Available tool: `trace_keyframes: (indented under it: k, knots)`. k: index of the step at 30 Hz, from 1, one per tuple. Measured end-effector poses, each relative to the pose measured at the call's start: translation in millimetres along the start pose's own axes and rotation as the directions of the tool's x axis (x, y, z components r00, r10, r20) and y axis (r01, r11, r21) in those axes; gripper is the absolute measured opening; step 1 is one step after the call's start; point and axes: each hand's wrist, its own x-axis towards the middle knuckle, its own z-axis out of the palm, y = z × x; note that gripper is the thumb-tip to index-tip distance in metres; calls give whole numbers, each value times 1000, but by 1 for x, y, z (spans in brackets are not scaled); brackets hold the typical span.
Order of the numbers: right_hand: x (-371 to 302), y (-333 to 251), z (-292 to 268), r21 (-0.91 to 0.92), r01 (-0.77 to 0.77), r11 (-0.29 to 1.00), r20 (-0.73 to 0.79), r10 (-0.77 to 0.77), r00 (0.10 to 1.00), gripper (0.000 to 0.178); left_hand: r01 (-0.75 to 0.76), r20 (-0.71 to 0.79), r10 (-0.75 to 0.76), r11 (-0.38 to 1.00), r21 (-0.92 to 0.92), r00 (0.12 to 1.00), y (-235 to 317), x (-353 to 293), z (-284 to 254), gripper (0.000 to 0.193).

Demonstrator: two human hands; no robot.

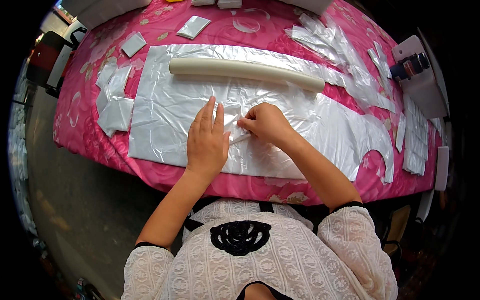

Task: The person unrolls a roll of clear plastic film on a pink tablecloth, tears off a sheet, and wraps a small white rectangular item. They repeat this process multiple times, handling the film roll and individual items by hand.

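Spread across the table in front of me are large translucent white plastic bags (pixel 165 110), wrinkled and shiny, with a curved cutout between handles at their right end. My left hand (pixel 207 140) lies flat on them, fingers stretched out and pointing away from me. Just to its right, my right hand (pixel 267 123) has thumb and fingertips pinched together on a small fold of plastic bag (pixel 233 120) between the hands. How much of the fold lies under my fingers is hidden. Beyond both hands, a long cream-coloured tube (pixel 245 70) rests across the bags.
Small folded plastic packets (pixel 118 114) are piled at the left, with further packets (pixel 194 27) toward the back. Loose crumpled plastic bags (pixel 345 55) lie at the back right. Stacked folded packets (pixel 416 140) and a dark blue jar-like container (pixel 410 66) are at the right of the pink floral tablecloth (pixel 95 150).
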Motion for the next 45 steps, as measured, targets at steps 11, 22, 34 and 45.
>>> trace_keyframes:
  k: [11,22,34,45]
  knots:
    - [2,2,2,-13,17,1000,-13,-17,1000,27,58,281,-60,998,15,958,9,0,28,89]
    - [-32,-2,6,-620,357,698,-201,-581,788,45,69,258,-46,995,-78,965,7,-2,17,83]
    - [-8,-21,86,-434,616,657,74,-656,751,67,870,802,-383,10,-493,459,-12,-156,-52,22]
    - [-50,-54,115,-14,744,669,378,-685,623,69,723,336,-740,282,-631,582,-48,-155,-67,19]
